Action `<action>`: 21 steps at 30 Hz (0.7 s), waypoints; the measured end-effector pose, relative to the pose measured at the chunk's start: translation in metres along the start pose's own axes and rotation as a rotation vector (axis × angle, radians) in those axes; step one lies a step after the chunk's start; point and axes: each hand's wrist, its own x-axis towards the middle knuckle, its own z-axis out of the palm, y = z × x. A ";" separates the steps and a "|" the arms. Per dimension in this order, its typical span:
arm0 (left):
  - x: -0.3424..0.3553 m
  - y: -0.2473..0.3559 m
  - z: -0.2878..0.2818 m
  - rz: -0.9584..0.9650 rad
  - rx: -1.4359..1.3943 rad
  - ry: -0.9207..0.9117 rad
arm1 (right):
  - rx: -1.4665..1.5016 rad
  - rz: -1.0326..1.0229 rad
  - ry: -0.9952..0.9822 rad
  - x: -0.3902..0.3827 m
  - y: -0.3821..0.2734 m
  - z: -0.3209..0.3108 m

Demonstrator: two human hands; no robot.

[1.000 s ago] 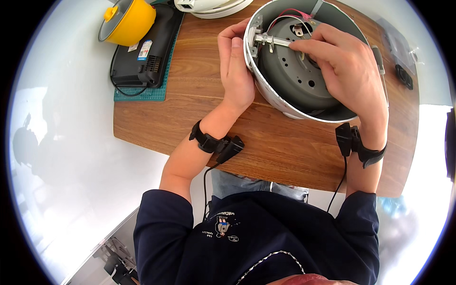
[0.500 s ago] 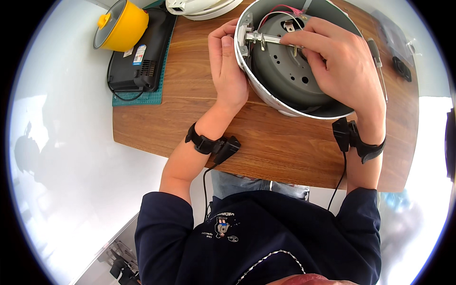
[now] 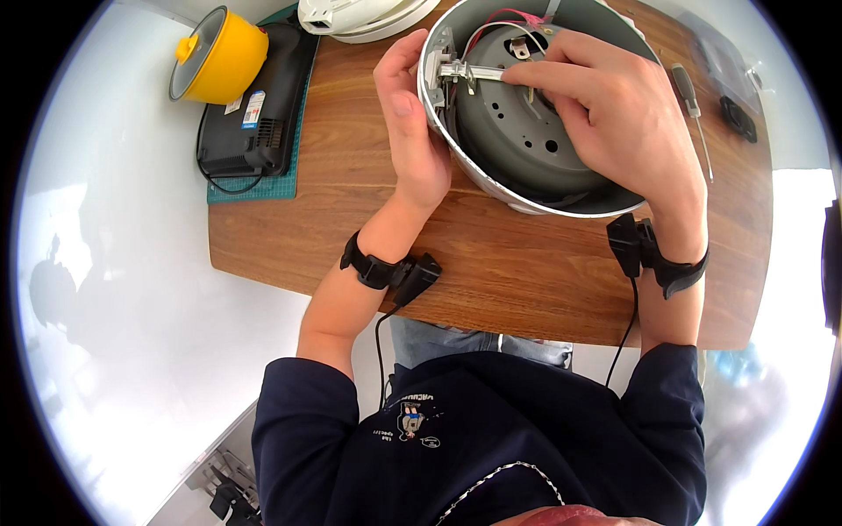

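Observation:
A round, open appliance housing (image 3: 491, 182) with a white outside and a grey dished metal plate (image 3: 517, 131) inside stands at the table's far middle. From a bracket (image 3: 436, 68) on its left inner wall, a narrow metal lever (image 3: 478, 73) reaches across the plate. My right hand (image 3: 614, 114) is inside the housing, its thumb and fingers closed at the lever's right end; the fingertips are partly hidden. My left hand (image 3: 414, 131) cups the housing's outer left wall, fingers curved beside the rim. Red and white wires (image 3: 504, 19) run at the far inner side.
At the far left a yellow pot (image 3: 230, 57) sits on a black appliance (image 3: 241, 140), over a green cutting mat (image 3: 279, 186). White round parts (image 3: 360, 19) lie behind my left hand. To the right are a screwdriver (image 3: 688, 95), a black part (image 3: 738, 118) and a clear plastic box (image 3: 715, 53).
My left thumb has dropped a little lower along the housing's outer wall. The right hand keeps its place at the lever's end. The whole view has shifted slightly.

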 end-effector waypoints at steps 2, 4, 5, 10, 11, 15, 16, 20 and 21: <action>0.000 0.003 0.002 -0.026 0.015 0.014 | 0.001 0.008 -0.007 -0.001 0.000 0.000; 0.001 0.004 0.003 -0.040 0.018 0.015 | -0.001 -0.005 0.008 -0.001 0.001 0.000; 0.001 0.004 0.003 -0.040 0.014 0.010 | -0.003 -0.011 0.016 -0.001 0.001 0.000; -0.001 0.002 0.001 -0.022 -0.001 -0.041 | -0.001 -0.012 0.032 -0.003 0.002 0.001; -0.002 0.002 0.002 -0.012 0.011 -0.045 | 0.006 -0.013 0.037 -0.003 0.003 0.001; -0.004 0.004 0.009 -0.008 0.014 -0.037 | 0.014 -0.027 0.045 -0.003 0.004 0.001; -0.005 0.005 0.010 -0.005 0.020 -0.030 | 0.014 -0.022 0.041 -0.003 0.004 0.000; -0.005 -0.002 0.002 0.034 0.095 -0.024 | 0.000 -0.015 0.027 -0.003 0.001 0.000; -0.006 -0.003 0.002 0.037 0.110 -0.016 | 0.001 -0.014 0.027 -0.003 0.000 0.000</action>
